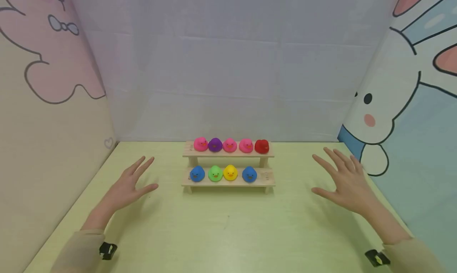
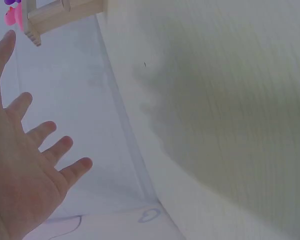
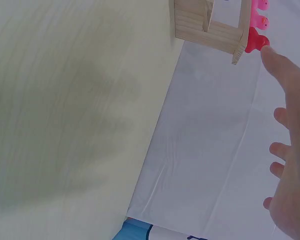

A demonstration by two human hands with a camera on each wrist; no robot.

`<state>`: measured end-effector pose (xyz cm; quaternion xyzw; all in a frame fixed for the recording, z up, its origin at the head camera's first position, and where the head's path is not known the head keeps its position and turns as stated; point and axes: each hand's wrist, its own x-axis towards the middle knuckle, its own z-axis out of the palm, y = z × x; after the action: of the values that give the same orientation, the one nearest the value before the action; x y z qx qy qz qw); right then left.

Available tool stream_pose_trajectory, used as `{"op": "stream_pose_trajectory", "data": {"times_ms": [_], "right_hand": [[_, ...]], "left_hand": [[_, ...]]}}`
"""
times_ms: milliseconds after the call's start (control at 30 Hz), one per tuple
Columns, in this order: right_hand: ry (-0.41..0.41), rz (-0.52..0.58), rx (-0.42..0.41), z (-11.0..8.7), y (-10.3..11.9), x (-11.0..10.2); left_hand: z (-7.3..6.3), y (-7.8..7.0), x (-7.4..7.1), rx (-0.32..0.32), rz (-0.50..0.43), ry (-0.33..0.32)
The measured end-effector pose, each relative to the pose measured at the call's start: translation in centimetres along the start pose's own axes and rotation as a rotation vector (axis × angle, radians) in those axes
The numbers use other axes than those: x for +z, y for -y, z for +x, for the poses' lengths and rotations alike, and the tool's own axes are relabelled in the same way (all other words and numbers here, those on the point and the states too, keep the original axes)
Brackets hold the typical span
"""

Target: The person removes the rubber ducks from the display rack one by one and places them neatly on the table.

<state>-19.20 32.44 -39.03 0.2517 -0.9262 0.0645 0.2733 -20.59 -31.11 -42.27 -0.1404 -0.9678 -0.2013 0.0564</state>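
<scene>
A two-tier wooden stand (image 1: 228, 182) stands near the back of the table, bearing small rubber ducks. On its upper step sit a purple duck (image 1: 215, 145), a red duck (image 1: 262, 146) turned sideways, and pink ducks such as the middle one (image 1: 230, 145). The lower step carries a green duck (image 1: 215, 173), a yellow duck (image 1: 230, 172) and two blue ducks, one at the right (image 1: 249, 174), with a wider gap beside it. My left hand (image 1: 130, 183) hovers left of the stand, fingers spread and holding nothing. To the right, my right hand (image 1: 344, 181) is likewise spread, touching nothing.
The pale wooden table (image 1: 228, 233) extends in front of the stand. Behind it hangs a white sheet (image 1: 228, 66). Side walls carry cartoon drawings, a pink figure (image 1: 53, 58) on the left and a white rabbit (image 1: 378, 106) on the right.
</scene>
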Motion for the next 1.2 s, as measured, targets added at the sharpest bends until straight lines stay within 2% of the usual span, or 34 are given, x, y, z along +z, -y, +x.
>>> {"op": "stream_pose_trajectory", "data": {"times_ms": [167,400,633,900,1200], "right_hand": [[-0.045,0.002,-0.031,1.0,0.5,0.2],[-0.036,0.01,-0.04,2.2,1.1,0.6],[-0.051,0.027,-0.047,3.3,1.6,1.1],[-0.106,0.051,-0.075,4.7,2.2,1.6],[-0.126,0.088,-0.081,5.7,2.6,1.7]], "left_hand": [[0.4,-0.3,0.9,-0.024,-0.074,-0.003],[1.2,-0.5,2.9,0.006,-0.24,-0.047],[2.0,-2.1,3.9,0.008,-0.356,-0.021],[2.9,-3.6,5.2,-0.017,-0.536,0.014],[3.5,-4.3,6.9,-0.095,-0.706,0.079]]}}
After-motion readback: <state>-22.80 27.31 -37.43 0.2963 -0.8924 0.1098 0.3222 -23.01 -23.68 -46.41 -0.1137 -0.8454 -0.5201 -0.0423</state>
